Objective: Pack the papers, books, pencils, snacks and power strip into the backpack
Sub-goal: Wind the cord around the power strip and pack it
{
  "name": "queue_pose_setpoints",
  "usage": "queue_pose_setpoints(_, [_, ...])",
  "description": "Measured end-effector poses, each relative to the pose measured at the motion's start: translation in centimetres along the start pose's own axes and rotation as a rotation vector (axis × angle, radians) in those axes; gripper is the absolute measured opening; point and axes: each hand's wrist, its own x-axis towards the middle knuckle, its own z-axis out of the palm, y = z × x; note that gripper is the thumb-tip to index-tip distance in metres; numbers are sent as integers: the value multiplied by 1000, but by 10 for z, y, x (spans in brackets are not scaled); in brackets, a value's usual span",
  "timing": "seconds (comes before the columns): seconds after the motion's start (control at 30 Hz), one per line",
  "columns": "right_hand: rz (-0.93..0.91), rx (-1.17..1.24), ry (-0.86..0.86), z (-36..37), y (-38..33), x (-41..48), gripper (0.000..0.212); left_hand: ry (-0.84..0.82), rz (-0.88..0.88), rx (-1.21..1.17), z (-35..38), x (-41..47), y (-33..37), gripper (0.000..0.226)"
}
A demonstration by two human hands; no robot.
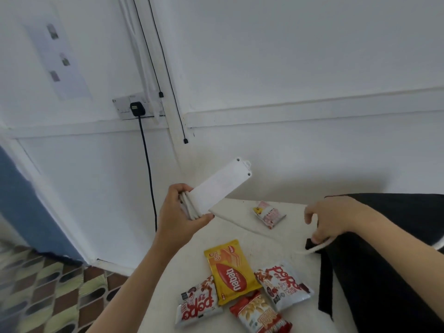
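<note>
Flooring (48, 296) at near left is patterned tile in brown, green and dark ovals. A blue panel (21, 200) stands above it against the white wall (288, 56). A paper sheet (57, 54) with three small pictures is fixed to the wall at far left. Right of it, a wall socket (125, 108) carries a black plug (137, 108), whose black cable (149, 169) drops toward the edge of the white table (187, 260). Two thin black wires (168, 75) hang just right of the socket, and white trunking (312, 109) runs level to the right edge.

On the near part of the table lie a popo packet (199, 301), a yellow nabati packet (230, 272), a red-and-white packet (259, 316) and a second popo packet (283, 284), all close together. A small pink packet (269, 213) lies apart, farther back. A black backpack (384, 260) occupies the table's right side.

The left hand (177, 217) is clamped round one end of the power strip (221, 186), together with folded loops of its white cord (189, 207), in the air above the table's far left edge. The strip is white, its plain back toward the camera, tilted up toward the far right, with two screw holes and a hanging tab at its free end. The right hand (329, 217), over the backpack's edge, pinches a strand of the white cord between thumb and curled fingers
</note>
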Motion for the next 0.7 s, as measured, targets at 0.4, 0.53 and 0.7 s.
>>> queue_pose_setpoints(0.4, [-428,727,-343,16,-44,-24,36,-8,6,-91,18,-15,98,79])
queue_pose_setpoints(0.53, [-328,873,-219,25,-27,-36,11,-10,-71,-24,22,-23,103,91])
queue_pose_setpoints(0.7, [-338,428,69,19,2,-49,13,-24,-134,27,41,-43,103,81])
